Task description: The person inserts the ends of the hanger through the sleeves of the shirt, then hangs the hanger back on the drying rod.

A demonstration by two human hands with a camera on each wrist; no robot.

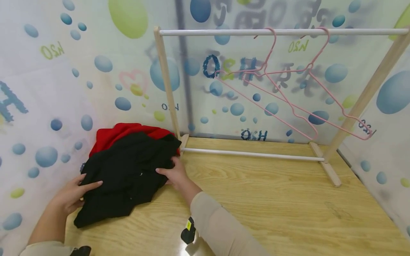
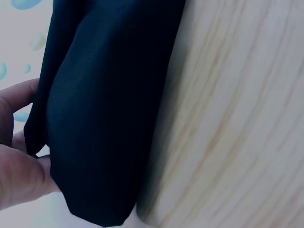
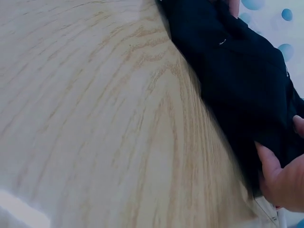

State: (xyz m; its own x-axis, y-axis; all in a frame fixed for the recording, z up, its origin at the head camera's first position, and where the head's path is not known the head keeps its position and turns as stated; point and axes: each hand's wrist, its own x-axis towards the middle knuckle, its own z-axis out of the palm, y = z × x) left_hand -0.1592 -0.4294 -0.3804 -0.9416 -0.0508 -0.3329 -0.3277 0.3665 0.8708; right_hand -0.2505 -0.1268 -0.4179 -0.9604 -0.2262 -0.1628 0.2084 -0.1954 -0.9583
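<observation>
A black garment [image 1: 125, 170] lies bunched on the wooden table, partly over a red garment [image 1: 110, 135]. My left hand [image 1: 69, 195] holds the black cloth at its left edge, thumb on top and other fingers partly hidden. At the opposite side, my right hand [image 1: 174, 174] grips the edge with the thumb over the fabric. In the left wrist view, a dark fold [image 2: 104, 109] hangs beside the left fingers [image 2: 21, 95]. The right wrist view has the right thumb [image 3: 270, 164] against the black cloth [image 3: 237, 80], with a small white mark on the fabric.
Behind and to the right stands a rack with a white top rail [image 1: 217, 32] and wooden posts. Two pink hangers hang from it, one of them here [image 1: 282, 94]. Its lower bar [image 1: 250, 153] runs just above the wooden table [image 1: 256, 199]. A printed curtain surrounds the back and sides.
</observation>
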